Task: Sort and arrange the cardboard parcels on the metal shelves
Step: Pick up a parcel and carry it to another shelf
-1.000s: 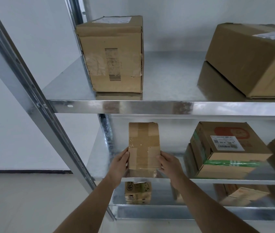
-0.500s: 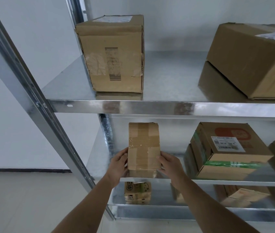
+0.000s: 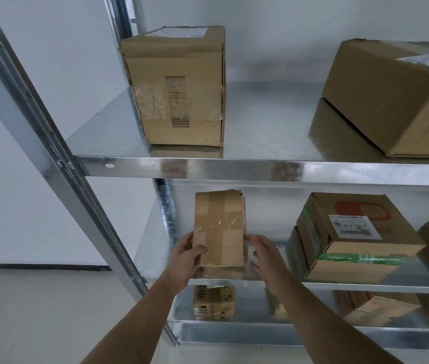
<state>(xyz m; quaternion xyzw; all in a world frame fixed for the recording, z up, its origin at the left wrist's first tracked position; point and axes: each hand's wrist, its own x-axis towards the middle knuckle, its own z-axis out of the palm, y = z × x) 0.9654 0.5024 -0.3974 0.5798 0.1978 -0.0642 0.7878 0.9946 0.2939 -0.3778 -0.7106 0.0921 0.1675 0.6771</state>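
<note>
Cardboard parcel on the middle shelf — left hand grasps it, right hand released beside it.

Storeroom: galvanized metal shelves stocked with cardboard parcels, bare walls.

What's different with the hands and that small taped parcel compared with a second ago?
The right hand has come off the small taped parcel and now hovers open beside it. The left hand has shifted its thumb onto the parcel's front and grips it alone. The parcel stands upright at the same spot on the middle shelf; the other boxes have not moved.
</note>
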